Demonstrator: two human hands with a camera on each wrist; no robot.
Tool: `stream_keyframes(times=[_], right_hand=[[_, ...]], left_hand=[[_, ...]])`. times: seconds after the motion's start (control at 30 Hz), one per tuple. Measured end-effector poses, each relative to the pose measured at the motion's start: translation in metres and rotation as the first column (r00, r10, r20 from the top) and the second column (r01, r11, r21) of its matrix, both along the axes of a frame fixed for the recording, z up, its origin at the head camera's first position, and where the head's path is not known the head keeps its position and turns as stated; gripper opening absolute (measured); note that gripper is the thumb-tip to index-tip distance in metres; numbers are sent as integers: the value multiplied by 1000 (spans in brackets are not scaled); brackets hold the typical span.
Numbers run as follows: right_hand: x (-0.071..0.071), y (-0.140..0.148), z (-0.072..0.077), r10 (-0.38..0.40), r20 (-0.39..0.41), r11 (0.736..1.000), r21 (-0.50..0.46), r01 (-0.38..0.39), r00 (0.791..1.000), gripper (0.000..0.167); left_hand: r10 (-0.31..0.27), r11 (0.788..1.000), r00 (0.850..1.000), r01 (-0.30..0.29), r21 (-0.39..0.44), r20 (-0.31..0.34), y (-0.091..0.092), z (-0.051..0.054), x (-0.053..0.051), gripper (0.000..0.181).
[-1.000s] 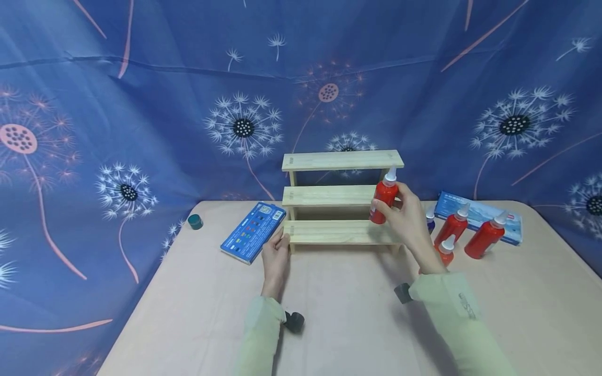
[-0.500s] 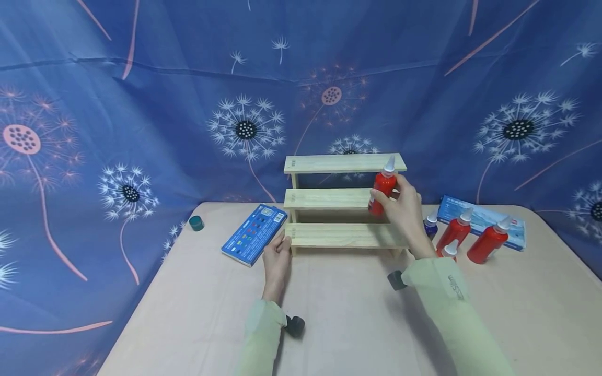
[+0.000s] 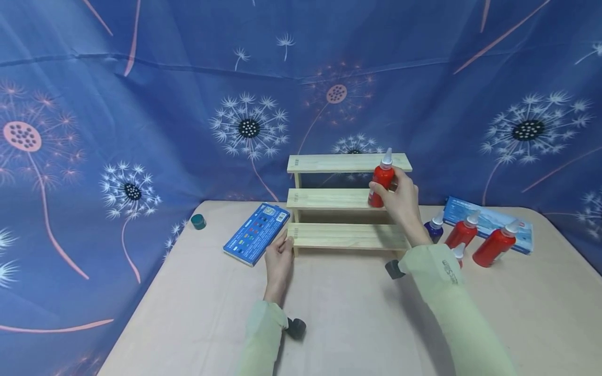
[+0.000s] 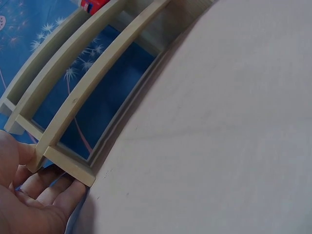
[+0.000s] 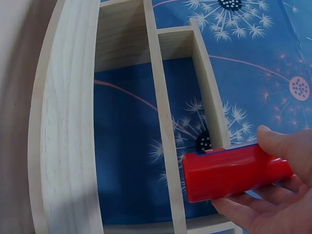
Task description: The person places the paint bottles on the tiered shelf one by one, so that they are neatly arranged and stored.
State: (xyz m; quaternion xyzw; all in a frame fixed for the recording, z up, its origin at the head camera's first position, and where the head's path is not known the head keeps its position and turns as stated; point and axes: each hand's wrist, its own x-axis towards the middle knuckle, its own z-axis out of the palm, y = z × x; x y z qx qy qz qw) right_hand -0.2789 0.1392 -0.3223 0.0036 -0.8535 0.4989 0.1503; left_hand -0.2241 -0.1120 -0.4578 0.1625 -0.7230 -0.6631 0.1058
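Observation:
A three-tier wooden shelf (image 3: pixel 348 236) stands at the back of the table. My left hand (image 3: pixel 278 263) grips the left end of its lowest board; in the left wrist view the thumb lies over the board end (image 4: pixel 41 151) and the fingers sit at the side support. My right hand (image 3: pixel 403 201) holds a red squeeze bottle (image 3: pixel 381 183) with a pale pointed nozzle, nearly upright, at the right part of the middle board. In the right wrist view the bottle's base (image 5: pixel 214 175) is close to that board's edge; whether they touch I cannot tell.
Right of the shelf stand red bottles (image 3: pixel 495 245), one partly hidden by my sleeve, and a blue bottle (image 3: pixel 435 227). Behind them lies a blue box (image 3: pixel 512 225). Another blue box (image 3: pixel 256 235) and a small green jar (image 3: pixel 198 222) are on the left.
My right hand has raised the red bottle from in front of the lowest board up to the middle board. The left hand keeps its grip on the shelf.

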Motion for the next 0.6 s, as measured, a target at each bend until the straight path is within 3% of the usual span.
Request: stream_keyframes(times=[0.4,0.6], right_hand=[[-12,-1,-5,-12,8,1000,6,12,1000,58],[-10,-1,-5,6,37,1000,21,-6,999,66]], left_hand=[[-1,1000,1000,1,-15,-21,0,0,0,39],[-4,1000,1000,4,6,-3,0,2,-1,40]])
